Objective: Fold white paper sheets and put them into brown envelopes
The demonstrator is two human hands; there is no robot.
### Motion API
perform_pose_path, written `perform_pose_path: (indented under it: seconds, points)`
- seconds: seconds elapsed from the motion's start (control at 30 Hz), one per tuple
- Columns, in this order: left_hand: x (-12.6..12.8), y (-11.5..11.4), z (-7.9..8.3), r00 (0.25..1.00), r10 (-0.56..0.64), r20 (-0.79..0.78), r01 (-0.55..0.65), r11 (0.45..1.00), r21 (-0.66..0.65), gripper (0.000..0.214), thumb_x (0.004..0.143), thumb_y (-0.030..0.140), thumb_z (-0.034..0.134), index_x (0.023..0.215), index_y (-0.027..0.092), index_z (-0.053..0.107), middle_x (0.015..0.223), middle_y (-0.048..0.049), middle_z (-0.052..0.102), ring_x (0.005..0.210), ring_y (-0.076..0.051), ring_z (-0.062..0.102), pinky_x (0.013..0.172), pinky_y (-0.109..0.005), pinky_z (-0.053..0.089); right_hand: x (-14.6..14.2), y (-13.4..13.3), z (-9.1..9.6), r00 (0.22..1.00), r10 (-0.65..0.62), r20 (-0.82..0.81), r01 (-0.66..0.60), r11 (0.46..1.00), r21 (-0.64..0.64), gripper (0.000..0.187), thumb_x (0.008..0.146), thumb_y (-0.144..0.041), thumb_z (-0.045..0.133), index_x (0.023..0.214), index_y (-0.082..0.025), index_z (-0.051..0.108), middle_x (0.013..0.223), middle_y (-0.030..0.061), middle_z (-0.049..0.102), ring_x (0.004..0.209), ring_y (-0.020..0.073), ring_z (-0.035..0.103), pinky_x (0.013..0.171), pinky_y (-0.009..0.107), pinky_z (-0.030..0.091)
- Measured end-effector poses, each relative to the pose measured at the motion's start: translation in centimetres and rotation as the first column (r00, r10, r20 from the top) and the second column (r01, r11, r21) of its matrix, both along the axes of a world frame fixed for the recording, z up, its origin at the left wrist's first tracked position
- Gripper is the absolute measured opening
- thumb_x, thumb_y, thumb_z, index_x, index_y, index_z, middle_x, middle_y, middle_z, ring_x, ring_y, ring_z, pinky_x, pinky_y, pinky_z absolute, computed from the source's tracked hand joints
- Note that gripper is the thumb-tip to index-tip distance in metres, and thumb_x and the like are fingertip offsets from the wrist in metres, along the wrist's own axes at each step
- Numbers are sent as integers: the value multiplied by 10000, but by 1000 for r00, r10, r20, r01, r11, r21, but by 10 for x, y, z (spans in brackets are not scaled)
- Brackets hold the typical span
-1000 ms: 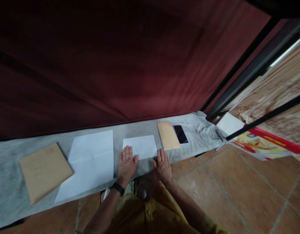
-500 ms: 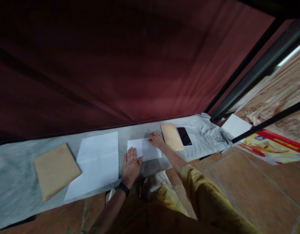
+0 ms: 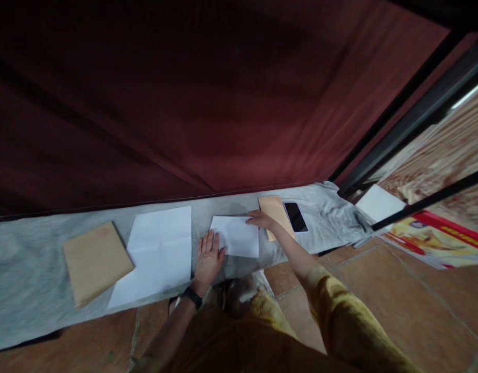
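In the head view, 2 bare hands work over a small white sheet lying on the worktop, which is draped with grey cloth. From where I stand, the hands are apart from each other, 1 at either side of that sheet. The left hand lies palm down and spread, its fingertips at the sheet's left edge, with a black band around the wrist. The right hand reaches in at the sheet's far right corner, fingers bent down to the paper; whether they pinch it or only press, I can't tell. Left of the small sheet, and separate from it, lies a large white sheet; farther left still, a stack of brown paper sits askew, 1 corner overlapping the large sheet. Just right of the small sheet is a tan envelope, partly covered by the right hand and forearm, and beyond it on the same side a dark-screened phone. Well to the right of the small sheet, off the worktop, a red and yellow printed panel shows above the tiled floor. Behind the small sheet hangs a dark red curtain.
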State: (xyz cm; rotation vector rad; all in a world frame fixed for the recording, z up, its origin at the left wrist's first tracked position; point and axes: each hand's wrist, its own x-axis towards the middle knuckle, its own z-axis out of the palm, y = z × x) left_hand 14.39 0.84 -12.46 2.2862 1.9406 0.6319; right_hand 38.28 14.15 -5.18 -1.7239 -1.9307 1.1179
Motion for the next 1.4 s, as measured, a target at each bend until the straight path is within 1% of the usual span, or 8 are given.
perform_pose_path:
  seconds: [0.1, 0.23, 0.47, 0.63, 0.77, 0.9, 1.07, 1.4]
  points:
    - [0, -5, 12, 996, -14, 93, 6, 997, 83, 544, 1010, 370, 424, 1491, 119, 456, 1624, -171, 361, 1533, -297, 274, 1236, -514, 290, 12, -29, -3, 977, -106, -185, 100, 994, -42, 210, 840, -361, 619, 894, -168, 679, 769, 22, 714, 713, 182, 691, 559, 231, 532]
    - [6, -25, 16, 980, -91, 179, 72, 991, 111, 547, 989, 204, 380, 1534, 156, 389, 1652, -124, 316, 1537, -245, 268, 1234, -457, 331, 6, -81, -29, 579, -503, -642, 397, 861, -317, 319, 751, -414, 694, 959, -180, 630, 938, 73, 734, 794, 206, 714, 604, 283, 593]
    - [7, -56, -5, 967, -241, 79, 245, 969, -38, 628, 887, 50, 397, 1493, 203, 468, 1605, -74, 421, 1509, -211, 338, 1232, -441, 344, -28, -144, -69, 383, -681, -625, 393, 732, -557, 350, 678, -369, 750, 949, -201, 605, 859, 31, 732, 703, 204, 714, 569, 296, 598]
    - [-7, -48, -3, 961, -272, 49, 276, 957, -94, 569, 872, 59, 455, 1407, 214, 568, 1517, -60, 539, 1438, -202, 453, 1203, -406, 391, -24, -159, -75, 600, -590, -540, 401, 806, -435, 315, 802, -351, 621, 1072, -190, 624, 861, 24, 710, 601, 183, 683, 557, 317, 596]
    - [-14, -46, -1, 947, -313, 66, 318, 943, -97, 553, 872, 56, 484, 1386, 231, 586, 1496, -50, 564, 1422, -193, 473, 1186, -406, 417, -2, -168, -77, 886, -340, -316, 388, 916, 103, 369, 903, -236, 461, 1232, -201, 625, 937, 60, 713, 842, 232, 706, 798, 416, 606]
    - [-16, -47, 2, 942, -312, 127, 325, 941, -97, 499, 879, 67, 515, 1334, 237, 631, 1452, -46, 606, 1388, -186, 513, 1171, -413, 441, 19, -173, -78, 1000, -10, -14, 16, 877, 480, 523, 840, -42, 411, 1270, -197, 664, 1332, 112, 648, 1267, 242, 581, 1093, 474, 465]
    - [-18, -42, 6, 933, -249, 259, 284, 952, -111, 401, 880, 105, 563, 1230, 243, 702, 1329, -53, 692, 1268, -195, 616, 1129, -416, 481, 25, -168, -78, 972, 178, 152, -232, 830, 508, 521, 843, -27, 496, 1254, -272, 701, 1367, 54, 658, 1281, 205, 579, 1093, 424, 462]
    - [-18, -9, 12, 885, 80, 460, 50, 963, -264, 273, 913, 398, 566, 906, 196, 749, 869, -45, 768, 818, -194, 691, 768, -304, 544, 10, -131, -69, 999, -36, 5, 33, 959, 281, 278, 988, -319, 495, 1016, -211, 750, 888, 49, 755, 816, 205, 690, 777, 303, 526]
